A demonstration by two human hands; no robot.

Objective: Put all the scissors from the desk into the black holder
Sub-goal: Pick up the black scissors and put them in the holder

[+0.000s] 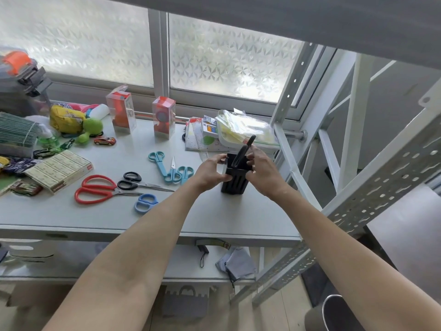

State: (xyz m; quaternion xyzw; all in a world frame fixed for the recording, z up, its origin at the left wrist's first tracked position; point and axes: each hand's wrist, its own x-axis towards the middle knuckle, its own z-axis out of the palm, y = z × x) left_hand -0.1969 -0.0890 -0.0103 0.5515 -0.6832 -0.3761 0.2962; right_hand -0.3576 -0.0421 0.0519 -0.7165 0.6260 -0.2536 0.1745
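The black holder (235, 181) stands upright near the desk's right side. My left hand (210, 174) grips its left wall. My right hand (261, 169) pinches black-handled scissors (243, 150) whose blades are down inside the holder, handles sticking up. On the desk to the left lie red scissors (95, 188), black scissors (133, 181), blue scissors (145, 203) partly hidden by my left forearm, and two teal pairs (158, 162) (183, 174), the second crossed over the first.
A box of small cartons (59, 170), toy cars (104, 140), plush toys (69, 119) and two clear boxes (121, 112) fill the desk's left and back. A tray with plastic bags (245, 130) sits behind the holder. A white metal rack (334, 139) stands at the right.
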